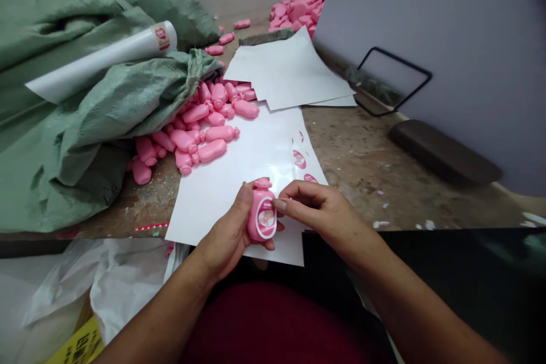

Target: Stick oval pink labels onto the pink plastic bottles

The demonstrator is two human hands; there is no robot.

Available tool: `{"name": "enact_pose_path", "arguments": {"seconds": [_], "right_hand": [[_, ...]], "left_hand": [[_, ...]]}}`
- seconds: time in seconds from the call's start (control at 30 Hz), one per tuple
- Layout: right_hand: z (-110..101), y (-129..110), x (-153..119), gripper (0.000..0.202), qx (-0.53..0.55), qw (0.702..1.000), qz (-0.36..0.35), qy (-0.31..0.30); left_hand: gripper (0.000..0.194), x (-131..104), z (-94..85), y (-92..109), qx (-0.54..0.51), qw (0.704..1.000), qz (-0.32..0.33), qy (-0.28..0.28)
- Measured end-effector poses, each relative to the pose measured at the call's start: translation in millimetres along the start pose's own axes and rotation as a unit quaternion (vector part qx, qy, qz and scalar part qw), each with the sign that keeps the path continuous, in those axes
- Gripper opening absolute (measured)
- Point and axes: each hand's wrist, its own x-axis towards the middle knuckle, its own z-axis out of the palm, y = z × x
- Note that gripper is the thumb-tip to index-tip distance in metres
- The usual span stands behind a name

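A small pink plastic bottle (pixel 253 232) is gripped in my left hand (pixel 226 233), thumb along its side and fingers beneath, its capped end pointing away from me. An oval sticker (pixel 267 218) with a magenta and white print lies over the bottle's front. At the sticker's upper right edge, the thumb and forefinger of my right hand (pixel 315 205) are pinched together. Below both hands is a white sticker sheet (pixel 239 182); a few printed ovals (pixel 300 159) remain along its right side. Several more pink bottles (pixel 212 151) lie heaped at the sheet's left.
Green woven sacks (pixel 106 108) fill the left, with a rolled white sheet (pixel 102 60) on top. More white sheets (pixel 290 74) lie farther back. A pink pile (pixel 298 8) sits behind. On the right are a black wire frame (pixel 409 62) and a dark oblong object (pixel 443 151).
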Motion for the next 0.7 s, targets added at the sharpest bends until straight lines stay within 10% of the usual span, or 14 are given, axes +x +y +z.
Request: {"name": "enact_pose_path", "arguments": {"seconds": [0.37, 0.7], "right_hand": [[5.5, -1.8, -2.3, 0.026, -0.002, 0.999, -0.023, 0.022], [0.9, 4.7, -12.9, 0.021, -0.240, 0.939, -0.158, 0.187]], "left_hand": [[0.041, 0.6, -1.9, -2.2, 0.021, 1.000, 0.022, -0.002], [0.038, 1.0, -3.6, -1.0, -0.021, 0.998, 0.022, 0.055]]}}
